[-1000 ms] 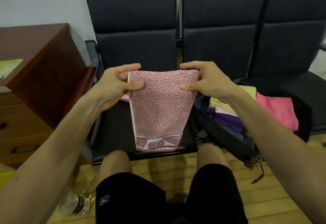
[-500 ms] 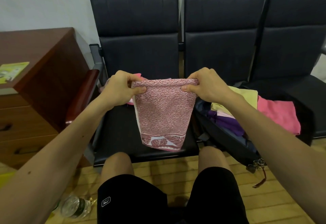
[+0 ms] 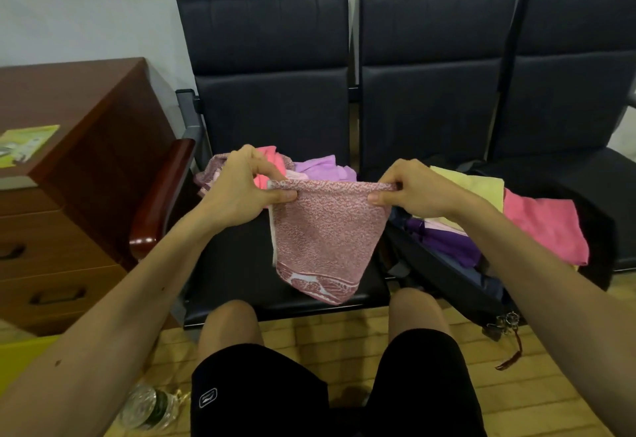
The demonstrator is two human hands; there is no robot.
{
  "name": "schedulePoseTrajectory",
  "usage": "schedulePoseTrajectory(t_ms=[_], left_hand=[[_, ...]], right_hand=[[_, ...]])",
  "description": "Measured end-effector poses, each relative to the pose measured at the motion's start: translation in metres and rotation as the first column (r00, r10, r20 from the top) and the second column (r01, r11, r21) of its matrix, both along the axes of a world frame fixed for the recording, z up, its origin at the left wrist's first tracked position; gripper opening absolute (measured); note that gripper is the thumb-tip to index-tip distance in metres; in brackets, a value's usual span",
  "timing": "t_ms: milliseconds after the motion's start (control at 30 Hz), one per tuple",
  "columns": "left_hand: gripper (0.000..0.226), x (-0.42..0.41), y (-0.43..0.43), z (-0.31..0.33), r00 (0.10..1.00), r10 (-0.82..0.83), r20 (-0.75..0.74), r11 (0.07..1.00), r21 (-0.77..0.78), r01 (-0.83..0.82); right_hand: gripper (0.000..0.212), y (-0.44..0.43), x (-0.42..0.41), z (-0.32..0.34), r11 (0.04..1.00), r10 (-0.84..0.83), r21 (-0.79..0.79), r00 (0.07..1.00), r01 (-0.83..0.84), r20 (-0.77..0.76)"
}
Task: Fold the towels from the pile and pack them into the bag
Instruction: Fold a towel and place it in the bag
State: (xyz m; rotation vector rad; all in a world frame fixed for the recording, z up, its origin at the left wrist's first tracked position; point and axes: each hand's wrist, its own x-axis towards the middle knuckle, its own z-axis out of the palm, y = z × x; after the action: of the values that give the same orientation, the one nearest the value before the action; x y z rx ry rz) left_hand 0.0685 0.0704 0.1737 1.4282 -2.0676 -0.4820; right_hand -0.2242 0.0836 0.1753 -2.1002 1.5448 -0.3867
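Observation:
A pink patterned towel (image 3: pixel 327 240) hangs folded over the left black seat (image 3: pixel 234 275). My left hand (image 3: pixel 244 189) pinches its top left corner and my right hand (image 3: pixel 413 189) pinches its top right corner. Its lower hem reaches the seat's front edge. Behind my left hand lies the pile of towels (image 3: pixel 309 168), pink, lilac and patterned. To the right a dark open bag (image 3: pixel 457 285) holds purple, yellow and pink folded towels (image 3: pixel 540 226).
A row of black chairs (image 3: pixel 433 68) stands against the wall. A wooden drawer cabinet (image 3: pixel 69 195) with a green leaflet is on the left. A plastic bottle (image 3: pixel 148 405) lies on the wooden floor by my knees.
Both hands have lowered the towel toward the seat and curled tighter on its top edge. The towel pile behind now shows.

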Motion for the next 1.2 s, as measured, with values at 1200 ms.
schedulePoseTrajectory(t_ms=[1200], left_hand=[[0.086,-0.016,0.050,-0.116,0.520,0.367,-0.771,0.760,0.571,0.311]], right_hand=[[0.044,0.074,0.059,-0.072,0.715,-0.668,0.692,0.194,-0.099,0.719]])
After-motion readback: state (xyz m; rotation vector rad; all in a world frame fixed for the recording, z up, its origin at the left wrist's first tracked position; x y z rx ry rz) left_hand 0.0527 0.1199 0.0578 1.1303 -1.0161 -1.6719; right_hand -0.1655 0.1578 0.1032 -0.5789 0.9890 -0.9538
